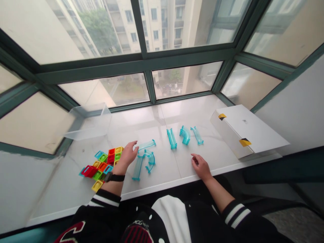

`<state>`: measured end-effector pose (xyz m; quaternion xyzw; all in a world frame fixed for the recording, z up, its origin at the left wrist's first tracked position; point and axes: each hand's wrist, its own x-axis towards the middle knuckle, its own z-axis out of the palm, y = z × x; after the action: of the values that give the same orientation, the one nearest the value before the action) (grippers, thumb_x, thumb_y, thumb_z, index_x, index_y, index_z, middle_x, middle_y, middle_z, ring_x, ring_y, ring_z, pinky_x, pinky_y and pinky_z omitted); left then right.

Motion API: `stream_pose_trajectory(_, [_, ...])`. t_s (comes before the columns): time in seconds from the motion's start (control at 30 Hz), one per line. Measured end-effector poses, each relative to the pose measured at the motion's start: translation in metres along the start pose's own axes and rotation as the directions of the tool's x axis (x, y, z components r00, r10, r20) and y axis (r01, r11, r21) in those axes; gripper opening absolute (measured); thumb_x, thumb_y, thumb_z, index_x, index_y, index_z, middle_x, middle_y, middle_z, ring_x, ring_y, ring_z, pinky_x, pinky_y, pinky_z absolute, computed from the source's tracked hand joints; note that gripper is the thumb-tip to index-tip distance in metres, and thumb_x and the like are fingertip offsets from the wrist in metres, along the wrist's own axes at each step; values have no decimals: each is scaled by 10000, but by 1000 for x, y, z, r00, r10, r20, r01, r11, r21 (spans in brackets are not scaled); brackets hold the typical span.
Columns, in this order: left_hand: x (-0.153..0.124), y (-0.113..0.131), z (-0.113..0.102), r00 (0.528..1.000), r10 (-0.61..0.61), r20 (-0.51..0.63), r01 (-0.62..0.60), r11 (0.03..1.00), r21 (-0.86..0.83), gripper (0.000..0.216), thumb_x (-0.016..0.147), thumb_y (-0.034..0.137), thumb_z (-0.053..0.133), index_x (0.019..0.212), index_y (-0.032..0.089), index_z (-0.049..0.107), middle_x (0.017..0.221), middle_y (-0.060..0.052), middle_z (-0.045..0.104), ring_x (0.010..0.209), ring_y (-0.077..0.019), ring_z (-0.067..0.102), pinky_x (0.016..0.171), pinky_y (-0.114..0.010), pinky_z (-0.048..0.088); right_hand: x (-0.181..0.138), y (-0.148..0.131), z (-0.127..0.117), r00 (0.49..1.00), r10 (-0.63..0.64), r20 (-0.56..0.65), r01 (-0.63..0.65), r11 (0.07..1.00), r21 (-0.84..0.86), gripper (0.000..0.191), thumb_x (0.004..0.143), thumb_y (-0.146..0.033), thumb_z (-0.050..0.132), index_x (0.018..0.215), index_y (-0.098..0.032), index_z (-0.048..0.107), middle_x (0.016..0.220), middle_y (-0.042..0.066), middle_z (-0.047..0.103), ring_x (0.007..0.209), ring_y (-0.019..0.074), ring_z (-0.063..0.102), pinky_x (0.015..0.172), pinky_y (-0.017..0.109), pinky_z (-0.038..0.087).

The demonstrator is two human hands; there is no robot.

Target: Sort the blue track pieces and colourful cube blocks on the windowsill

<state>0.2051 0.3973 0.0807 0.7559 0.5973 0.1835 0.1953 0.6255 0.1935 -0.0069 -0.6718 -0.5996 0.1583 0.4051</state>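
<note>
My left hand (130,152), with a dark watch on the wrist, is over the left part of the sill. Its fingers are stretched out beside the near end of a straight translucent blue track piece (147,145); whether they touch it I cannot tell. Just right of that hand lie a curved blue track piece (151,161) and another straight one (137,168). My right hand (200,166) hovers near the front edge, holding nothing, its fingers loosely bent and apart. Beyond it lie a straight track piece (171,138), a curved one (185,135) and a wavy one (197,135).
Several colourful square blocks (103,166) form a pile left of and partly behind my left forearm. A clear plastic bin (88,125) stands at the back left. A white box (246,130) with yellow-and-black tabs sits at the right. Green-framed windows (146,57) border the white sill (162,182).
</note>
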Motion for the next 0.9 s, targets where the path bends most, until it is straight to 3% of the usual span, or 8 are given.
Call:
stream_pose_trajectory(0.2, [0, -10, 10, 989, -10, 145, -25, 971, 236, 544, 931, 234, 534, 1458, 104, 563, 1501, -193, 599, 1401, -311, 571, 1199, -435, 441, 7, 2, 3, 998, -43, 40, 46, 995, -85, 289, 963, -264, 513, 1188, -206, 685, 927, 76, 716, 797, 228, 669, 830, 400, 579])
stream_pose_trajectory(0.43, [18, -5, 15, 982, -17, 186, -32, 967, 253, 421, 808, 183, 632, 1223, 175, 700, 1262, -160, 730, 1171, -326, 690, 1047, -441, 532, 8, -2, 3, 999, 3, 53, 2, 996, -87, 277, 950, -279, 515, 1152, -226, 698, 930, 71, 712, 801, 239, 675, 833, 411, 586])
stream_pose_trajectory(0.57, [19, 0, 2, 993, -33, 116, 3, 967, 254, 390, 868, 257, 613, 1245, 174, 667, 1275, -170, 697, 1153, -333, 679, 1012, -448, 539, 9, -2, 2, 998, 1, 60, 4, 996, -87, 270, 950, -285, 517, 1134, -222, 704, 928, 73, 708, 791, 239, 672, 821, 410, 589])
stream_pose_trajectory(0.67, [8, 4, -12, 1000, 11, 0, -10, 984, 177, 410, 918, 330, 593, 1292, 165, 632, 1292, -169, 672, 1196, -333, 653, 1052, -456, 524, 9, -2, 1, 998, -1, 57, 7, 996, -93, 271, 941, -288, 522, 1126, -223, 709, 909, 70, 701, 783, 244, 672, 822, 414, 585])
stream_pose_trajectory(0.77, [-18, 13, -23, 989, 82, -124, -80, 997, 20, 397, 923, 392, 619, 1266, 192, 640, 1243, -125, 682, 1169, -303, 659, 1069, -441, 527, 9, -2, 0, 998, -4, 61, 11, 995, -100, 267, 941, -292, 521, 1121, -224, 707, 901, 71, 700, 786, 245, 670, 824, 416, 580])
stream_pose_trajectory(0.9, [-65, 34, -23, 988, 78, -136, -103, 977, -185, 390, 916, 435, 665, 1241, 218, 651, 1209, -90, 696, 1051, -261, 693, 970, -421, 590, 9, 1, 0, 998, -3, 63, 9, 995, -96, 259, 943, -318, 525, 1103, -223, 705, 901, 74, 704, 786, 247, 670, 813, 414, 580])
